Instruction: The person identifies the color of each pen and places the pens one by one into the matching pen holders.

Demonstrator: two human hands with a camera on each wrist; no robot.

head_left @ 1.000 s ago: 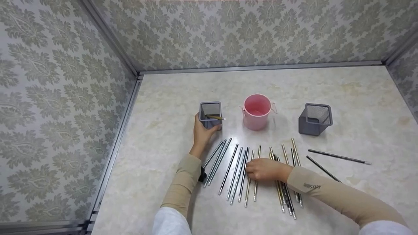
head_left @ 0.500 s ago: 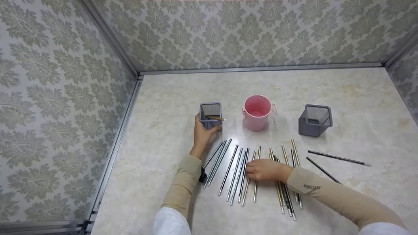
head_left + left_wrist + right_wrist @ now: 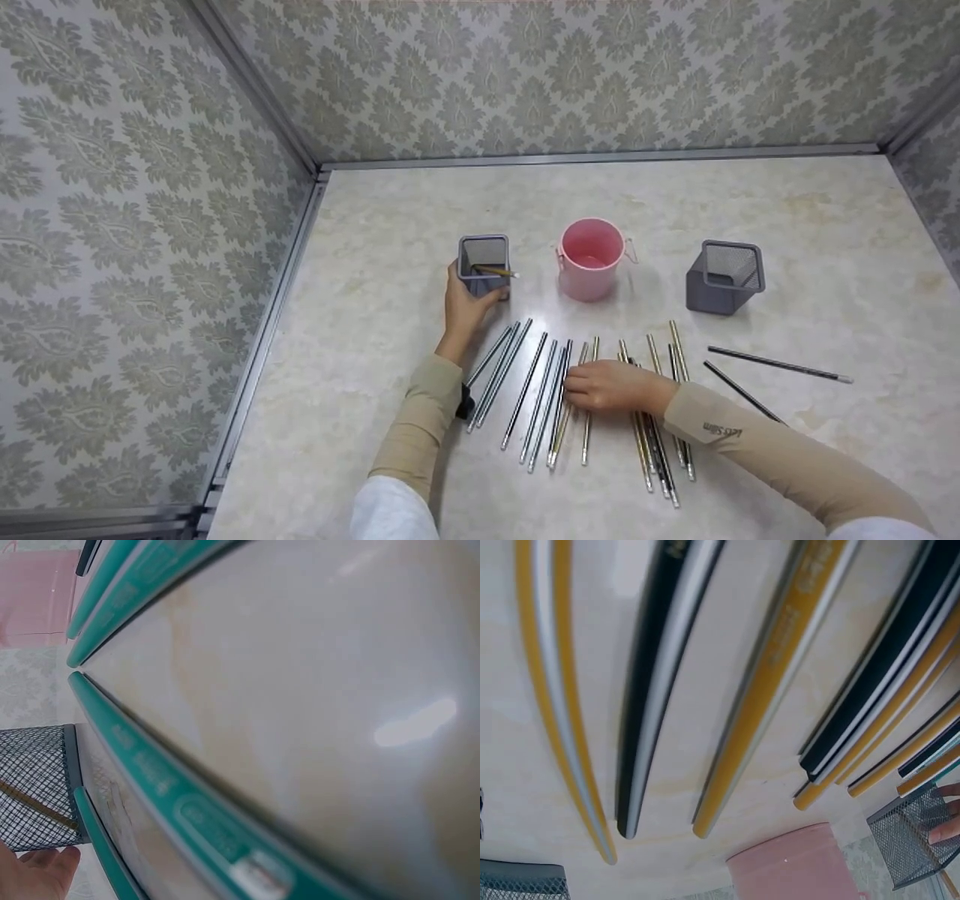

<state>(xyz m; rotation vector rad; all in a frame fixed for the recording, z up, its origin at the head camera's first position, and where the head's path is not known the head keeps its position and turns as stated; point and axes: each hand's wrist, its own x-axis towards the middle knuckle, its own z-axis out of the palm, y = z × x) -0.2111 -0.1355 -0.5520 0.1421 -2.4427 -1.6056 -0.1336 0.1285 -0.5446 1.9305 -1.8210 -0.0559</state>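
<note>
My left hand [image 3: 463,311] grips a grey mesh pencil cup [image 3: 484,237], thumb on its front and fingers around its left side. One yellow pencil [image 3: 495,271] leans inside, its white-tipped end over the right rim. In the left wrist view, fingertips [image 3: 56,862] lie against the mesh wall. My right hand [image 3: 611,386] pinches a yellow pencil [image 3: 560,439] in the row on the table; its fingertips are hidden under the hand. Green pencils [image 3: 504,375] and black pencils [image 3: 524,390] lie left of that hand. Yellow pencils [image 3: 750,720] and black ones lie under and right of it.
A pink bucket [image 3: 589,281] with side handles stands behind the pencils. Farther right is a second mesh cup [image 3: 709,294]. Two black pencils [image 3: 780,364] lie apart at the right. Patterned walls [image 3: 525,82] enclose the table [image 3: 360,300] at back and sides.
The lower end of the yellow pencil at my right hand has swung left, beside the black pencil's end. The right hand has barely shifted; the left hand and cup stay put.
</note>
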